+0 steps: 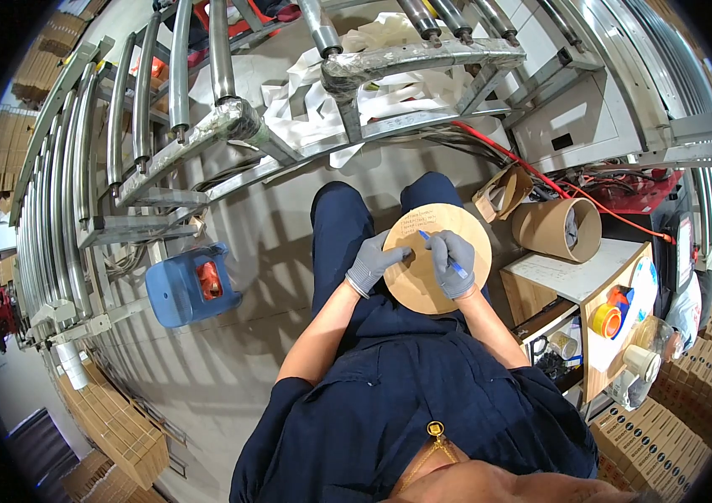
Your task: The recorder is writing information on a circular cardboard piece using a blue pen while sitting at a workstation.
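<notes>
Here's the round tan disc (421, 272), right between the two gloved hands above the lap, and part of its face is out of sight under them. The left hand's fingers disappear around the rim, so their hold underneath can't be seen. The blue pen (459, 270) is half covered by the right hand, and whether its point touches the disc is hard to make out. Far off to the hands' left, the red item (209, 281) inside the blue stool (173, 293) is only partly visible; what it is, I can't tell. The roller conveyor (348, 71) ahead of the hands runs out past the edge of view.

Now the writing: a few short handwritten lines sit on the disc just beyond the hands, small and faint. Over to the lower right, the stacked cartons (654, 440) carry dark printed marks, bent by the lens.

And to the hands! The left hand (379, 261) is partly closed, grasping the disc's near-left edge, thumb lying over its face. The right hand (452, 258) is curled around the pen, fingers bent, poised over the disc's right half. To the right of that hand stands a cardboard tube (540, 228), and farther right, an orange tape roll (605, 321).
</notes>
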Action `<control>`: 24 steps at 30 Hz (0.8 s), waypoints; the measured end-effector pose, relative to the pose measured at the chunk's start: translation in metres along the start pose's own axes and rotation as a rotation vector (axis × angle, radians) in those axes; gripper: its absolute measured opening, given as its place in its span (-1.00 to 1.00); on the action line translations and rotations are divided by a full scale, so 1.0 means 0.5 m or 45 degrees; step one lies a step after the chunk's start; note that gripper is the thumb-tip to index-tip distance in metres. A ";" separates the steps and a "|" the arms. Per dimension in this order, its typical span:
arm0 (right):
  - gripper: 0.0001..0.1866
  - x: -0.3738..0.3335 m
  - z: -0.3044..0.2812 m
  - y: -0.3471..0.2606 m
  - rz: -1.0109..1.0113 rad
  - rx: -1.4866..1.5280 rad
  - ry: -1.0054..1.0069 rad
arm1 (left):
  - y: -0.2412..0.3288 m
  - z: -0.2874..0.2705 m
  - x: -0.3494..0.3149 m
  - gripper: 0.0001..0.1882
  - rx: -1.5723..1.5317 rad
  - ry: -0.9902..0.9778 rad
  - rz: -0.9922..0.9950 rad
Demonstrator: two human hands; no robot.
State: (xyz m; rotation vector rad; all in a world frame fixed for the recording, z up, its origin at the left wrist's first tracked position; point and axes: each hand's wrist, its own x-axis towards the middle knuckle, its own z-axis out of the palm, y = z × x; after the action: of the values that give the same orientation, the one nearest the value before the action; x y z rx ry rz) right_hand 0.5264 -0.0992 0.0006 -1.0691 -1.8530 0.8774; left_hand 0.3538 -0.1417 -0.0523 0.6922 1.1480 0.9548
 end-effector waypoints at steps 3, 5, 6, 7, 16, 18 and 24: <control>-0.84 0.000 -0.003 0.001 -0.052 0.003 -0.002 | 0.003 0.001 -0.001 -0.58 -0.009 0.005 -0.012; -0.85 0.000 -0.003 0.001 -0.045 -0.005 -0.003 | 0.004 0.002 -0.001 -0.59 -0.001 0.014 -0.011; -0.85 -0.001 -0.003 0.001 -0.037 -0.012 -0.005 | 0.005 0.003 -0.001 -0.59 -0.001 0.014 -0.012; -0.85 -0.001 -0.002 0.001 -0.037 -0.012 -0.005 | 0.005 0.003 -0.001 -0.59 -0.008 0.017 -0.014; -0.86 0.002 -0.001 -0.003 -0.043 0.012 0.040 | 0.007 0.005 -0.002 -0.60 0.001 0.032 -0.019; -0.87 0.002 -0.001 -0.007 -0.042 0.024 0.064 | 0.002 0.003 0.000 -0.60 0.006 0.032 -0.015; -0.87 0.001 0.001 -0.002 -0.024 -0.003 0.042 | 0.001 0.002 0.001 -0.60 -0.013 0.025 -0.017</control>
State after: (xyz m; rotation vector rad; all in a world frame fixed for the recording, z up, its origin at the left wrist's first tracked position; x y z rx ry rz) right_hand 0.5253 -0.0990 0.0014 -1.0602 -1.8347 0.8418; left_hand 0.3549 -0.1409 -0.0518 0.6673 1.1629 0.9573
